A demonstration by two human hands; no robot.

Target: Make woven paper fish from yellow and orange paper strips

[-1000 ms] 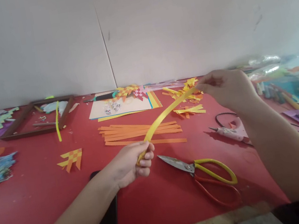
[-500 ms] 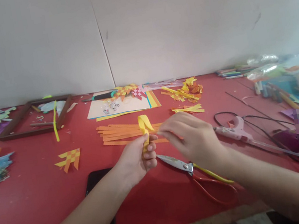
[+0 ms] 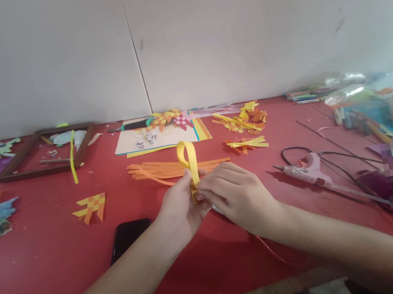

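Note:
A yellow paper strip (image 3: 192, 160) is bent into a tall loop above my fingers. My left hand (image 3: 181, 203) is closed on its lower part, thumb against the strip. My right hand (image 3: 237, 195) pinches the strip's lower end against the left fingers. Beyond the hands lie several orange paper strips (image 3: 162, 168) in a loose row. The scissors (image 3: 269, 248) are mostly hidden beneath my right hand and forearm; part of a red handle shows. To the left rests a woven yellow and orange paper fish (image 3: 93, 206).
On the right lies a pink glue gun (image 3: 310, 170) with its black cord. A dark phone (image 3: 131, 237) is under my left forearm. Yellow scraps (image 3: 244, 118), paper sheets (image 3: 172, 138) and a brown frame (image 3: 15, 176) sit toward the wall (image 3: 236, 28).
My right hand has come down and left with the strip's far end, meeting my left hand. The outstretched strip is folded into a loop. The scissors have become mostly covered.

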